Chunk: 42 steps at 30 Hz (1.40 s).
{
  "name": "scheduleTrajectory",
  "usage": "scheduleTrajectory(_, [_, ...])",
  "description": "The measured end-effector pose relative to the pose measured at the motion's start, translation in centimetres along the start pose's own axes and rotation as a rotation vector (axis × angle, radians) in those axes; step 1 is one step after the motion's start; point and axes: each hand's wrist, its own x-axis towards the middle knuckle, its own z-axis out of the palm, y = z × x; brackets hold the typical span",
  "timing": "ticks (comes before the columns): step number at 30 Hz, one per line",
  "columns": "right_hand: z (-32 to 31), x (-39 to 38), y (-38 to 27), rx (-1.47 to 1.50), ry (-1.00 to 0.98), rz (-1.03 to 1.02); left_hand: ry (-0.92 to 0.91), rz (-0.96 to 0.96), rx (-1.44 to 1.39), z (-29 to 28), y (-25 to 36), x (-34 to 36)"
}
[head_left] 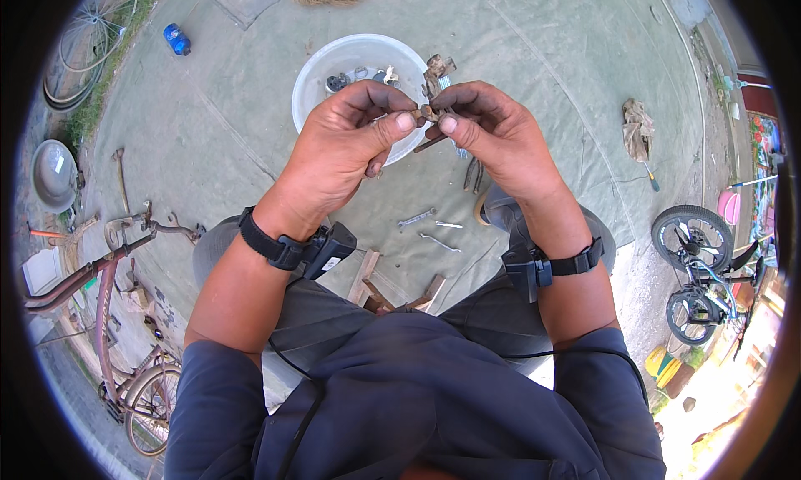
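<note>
My left hand [346, 146] and my right hand [492, 138] meet in front of me, both pinching a small rusty metal part [427, 113] between thumbs and fingers. A second rusty piece [437, 70] sticks up just above the fingers. Behind the hands a white plastic basin [321, 80] sits on the concrete ground, holding several small dark metal parts [338, 81]. Each wrist wears a black strap with a small device. My knees are below the hands.
Wrenches [415, 219] and thin metal tools [440, 242] lie on the ground between my knees, by wooden blocks [367, 284]. An old rusty bicycle [108, 296] lies at left, a small bicycle [697, 271] at right. A rag [638, 128], a blue bottle [176, 39] and a metal bowl [54, 173] lie around.
</note>
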Motion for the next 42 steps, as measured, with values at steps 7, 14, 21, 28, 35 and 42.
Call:
scheduleTrajectory(7, [-0.05,0.05,0.01,-0.006,-0.003,0.008,0.003,-0.012,0.007,0.0,0.03,0.01])
scheduleTrajectory(14, [-0.11,0.14,0.34,0.0,0.005,0.014,-0.005,-0.024,0.015,-0.02,0.01,0.09])
scheduleTrajectory(21, [-0.04,0.16,0.26,0.02,0.006,0.027,-0.014,-0.029,-0.006,0.0,-0.02,0.23])
scheduleTrajectory(28, [0.02,0.14,-0.11,-0.008,0.025,0.038,-0.007,-0.049,-0.004,0.06,0.07,0.15])
scheduleTrajectory(35, [0.08,0.1,-0.11,0.002,0.041,0.033,-0.008,-0.039,0.008,0.09,0.06,0.12])
scheduleTrajectory(42, [0.03,0.13,0.09,0.006,0.054,0.027,-0.03,-0.03,-0.004,-0.12,0.0,0.13])
